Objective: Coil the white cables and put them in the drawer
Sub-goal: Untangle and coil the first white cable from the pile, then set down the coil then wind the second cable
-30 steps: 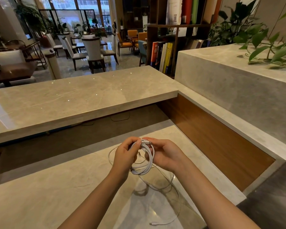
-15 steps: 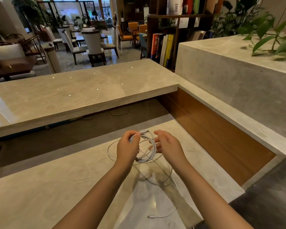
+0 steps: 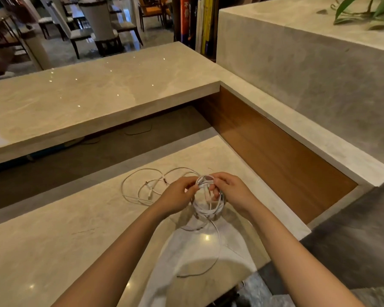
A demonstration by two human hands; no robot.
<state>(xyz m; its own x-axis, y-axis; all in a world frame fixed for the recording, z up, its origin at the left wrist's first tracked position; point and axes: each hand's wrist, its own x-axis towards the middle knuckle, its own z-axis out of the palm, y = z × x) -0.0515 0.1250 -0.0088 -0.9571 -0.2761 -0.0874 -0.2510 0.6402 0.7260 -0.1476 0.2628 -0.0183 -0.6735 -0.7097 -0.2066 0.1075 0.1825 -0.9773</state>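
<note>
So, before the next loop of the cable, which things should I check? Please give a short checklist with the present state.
1. Both hands on the coil: ok. The left hand and the right hand pinch the top of the white coil.
2. Loops together: ok, they hang as one bundle.
3. Free tail untangled: ok. The loose tail runs toward the near edge of the counter without knots.
4. Tail fully coiled: not ok, a long piece is left.
5. Second cable coiled: not ok, it lies loose to the left of the hands.
6. Drawer open and ready: cannot tell, no drawer is in view.
</note>
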